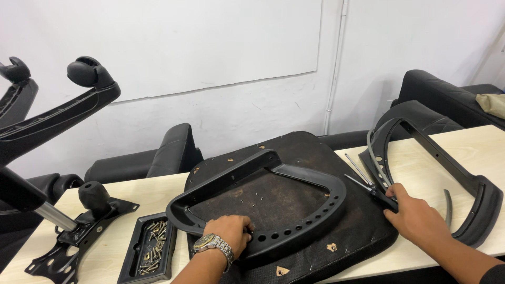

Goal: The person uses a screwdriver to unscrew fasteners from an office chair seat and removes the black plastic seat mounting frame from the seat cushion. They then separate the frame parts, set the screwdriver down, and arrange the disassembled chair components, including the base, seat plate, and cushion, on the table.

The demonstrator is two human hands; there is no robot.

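An upturned chair seat base (294,194) lies on the light wooden table (152,192), its dark worn underside up. A black plastic armrest loop (310,221) rests on top of it. My left hand (226,237), with a metal wristwatch, grips the near edge of that loop. My right hand (415,218) is closed on a black-handled tool (376,190) with a thin metal shaft, at the seat's right edge. A second black armrest frame (463,176) lies just right of that hand.
A black tray of several screws (150,247) sits left of the seat. An upturned chair base with gas cylinder and mechanism plate (68,231) lies at the far left. Black chair backs (173,152) stand behind the table against the white wall.
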